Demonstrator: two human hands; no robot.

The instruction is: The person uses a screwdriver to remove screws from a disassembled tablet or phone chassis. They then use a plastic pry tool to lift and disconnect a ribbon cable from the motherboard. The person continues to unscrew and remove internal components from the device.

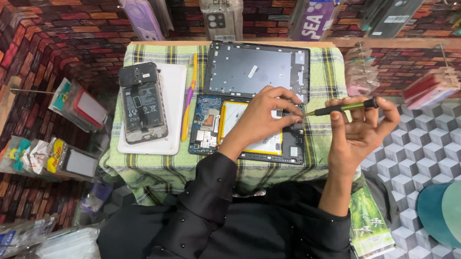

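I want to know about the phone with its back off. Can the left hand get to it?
Probably yes. The left hand rests on the opened tablet, and the phone lies just beside it on a white board, with nothing between.

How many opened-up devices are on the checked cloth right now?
2. An opened phone lies on the white pad at left; an opened tablet sits under the left hand. Others may be hidden.

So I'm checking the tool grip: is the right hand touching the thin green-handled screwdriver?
Touching. The head view shows the right hand pinching the thin green-handled screwdriver between thumb and fingers, above the opened tablet.
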